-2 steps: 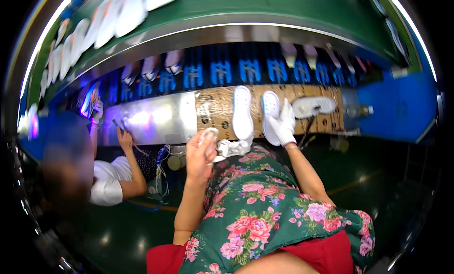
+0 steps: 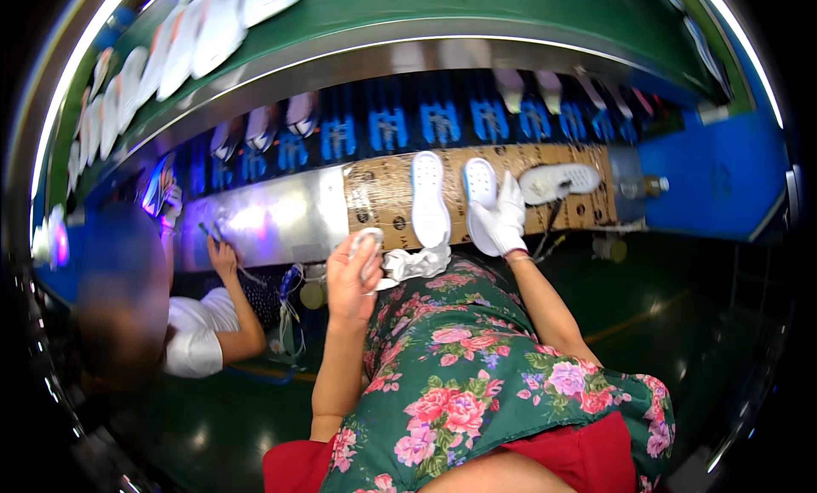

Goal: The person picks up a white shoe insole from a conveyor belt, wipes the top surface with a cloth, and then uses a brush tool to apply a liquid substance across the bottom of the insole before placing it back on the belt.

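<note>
Spanning the counter point(image 2: 319, 202) from far edge to near edge, the left sole point(image 2: 430, 202) and the right sole point(image 2: 481, 184) are smooth and white, long with rounded ends, and dotted with small holes toward the far edge. Beneath them lies brown cardboard point(image 2: 373, 186) under shiny film. A greyer sole point(image 2: 540, 186) lies sideways near the counter's right end. Crumpled white cloth point(image 2: 415, 264) bunches at the near edge, beside the left sole. The left hand point(image 2: 349, 278), bare, curls its fingers closed round a white wad point(image 2: 368, 236); the right hand point(image 2: 505, 218), white-gloved, rests on the right sole, fingers straight, thumb spread apart.
</note>
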Demonstrator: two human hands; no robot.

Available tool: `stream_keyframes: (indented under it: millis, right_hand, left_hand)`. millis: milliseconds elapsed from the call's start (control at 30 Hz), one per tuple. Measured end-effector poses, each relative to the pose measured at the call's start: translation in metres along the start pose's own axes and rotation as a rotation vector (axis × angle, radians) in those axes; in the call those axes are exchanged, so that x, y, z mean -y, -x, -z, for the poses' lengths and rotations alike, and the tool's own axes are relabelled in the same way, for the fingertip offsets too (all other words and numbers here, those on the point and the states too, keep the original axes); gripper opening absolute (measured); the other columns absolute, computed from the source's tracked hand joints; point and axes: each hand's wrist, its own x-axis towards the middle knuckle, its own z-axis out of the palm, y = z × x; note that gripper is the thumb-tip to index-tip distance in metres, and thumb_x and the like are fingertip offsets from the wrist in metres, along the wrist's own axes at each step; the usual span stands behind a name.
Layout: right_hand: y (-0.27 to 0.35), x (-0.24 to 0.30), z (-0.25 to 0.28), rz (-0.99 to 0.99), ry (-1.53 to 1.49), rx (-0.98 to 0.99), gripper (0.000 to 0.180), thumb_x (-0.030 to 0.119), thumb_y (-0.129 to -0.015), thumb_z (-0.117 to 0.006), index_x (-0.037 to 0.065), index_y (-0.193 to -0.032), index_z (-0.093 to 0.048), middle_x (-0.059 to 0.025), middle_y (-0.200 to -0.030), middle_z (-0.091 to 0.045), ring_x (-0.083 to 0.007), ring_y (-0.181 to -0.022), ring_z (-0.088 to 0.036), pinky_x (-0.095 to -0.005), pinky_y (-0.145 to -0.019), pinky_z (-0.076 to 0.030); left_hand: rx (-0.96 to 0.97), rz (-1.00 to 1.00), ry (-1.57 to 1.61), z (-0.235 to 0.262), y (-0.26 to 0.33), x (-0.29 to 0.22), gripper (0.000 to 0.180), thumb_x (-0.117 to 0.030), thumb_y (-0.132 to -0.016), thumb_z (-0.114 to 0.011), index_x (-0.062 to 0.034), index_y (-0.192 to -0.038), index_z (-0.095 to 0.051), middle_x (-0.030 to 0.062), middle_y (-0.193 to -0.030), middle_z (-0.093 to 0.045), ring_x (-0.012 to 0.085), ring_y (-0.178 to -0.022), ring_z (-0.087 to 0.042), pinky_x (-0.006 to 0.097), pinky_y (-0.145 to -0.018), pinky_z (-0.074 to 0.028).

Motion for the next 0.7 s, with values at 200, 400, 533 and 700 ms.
stream_keyframes:
  millis: [200,400,533,700]
  right_hand:
    - [-0.009,0.020,-0.010,-0.202,0.053,0.158,0.121,0.050,-0.063,-0.082,0.003,-0.153,-0.016,-0.0269,-0.141,-0.040,-0.0408,-0.120,-0.046,-0.0512,-0.100,-0.039]
    - [-0.024,0.027,-0.003,-0.228,-0.046,0.263,0.120,0.045,-0.064,-0.081,0.002,-0.154,-0.015,-0.0278,-0.131,-0.047,-0.0434,-0.119,-0.049,-0.0458,-0.102,-0.041]
    - [-0.024,0.043,0.052,-0.204,-0.469,0.162,0.118,0.032,-0.065,-0.084,0.001,-0.154,-0.012,-0.0312,-0.144,-0.040,-0.0380,-0.133,-0.045,-0.0385,-0.111,-0.037]
    - [0.007,0.114,0.172,0.124,-0.826,0.227,0.121,0.015,-0.062,-0.083,-0.001,-0.154,-0.006,-0.0260,-0.144,-0.043,-0.0330,-0.130,-0.050,-0.0388,-0.108,-0.041]
  left_hand:
    - [0.094,0.046,-0.063,-0.007,-0.004,-0.024,0.013,-0.009,-0.097,-0.059,0.0001,-0.106,-0.059,0.0013,-0.076,-0.054,-0.0004,-0.049,-0.035,0.015,-0.037,-0.022]
    - [0.111,0.043,-0.109,-0.023,-0.012,-0.027,0.015,-0.012,-0.098,-0.058,0.0004,-0.105,-0.059,0.0032,-0.079,-0.056,-0.0001,-0.051,-0.037,0.014,-0.037,-0.023]
    - [0.110,0.002,-0.244,-0.040,-0.013,-0.022,0.018,-0.012,-0.097,-0.060,0.0023,-0.107,-0.059,0.0009,-0.076,-0.054,0.0001,-0.052,-0.039,0.015,-0.039,-0.023]
    - [0.265,-0.175,-0.315,-0.072,-0.019,-0.014,0.014,-0.007,-0.094,-0.063,0.0023,-0.105,-0.062,-0.0023,-0.072,-0.053,0.0004,-0.051,-0.038,0.018,-0.043,-0.023]
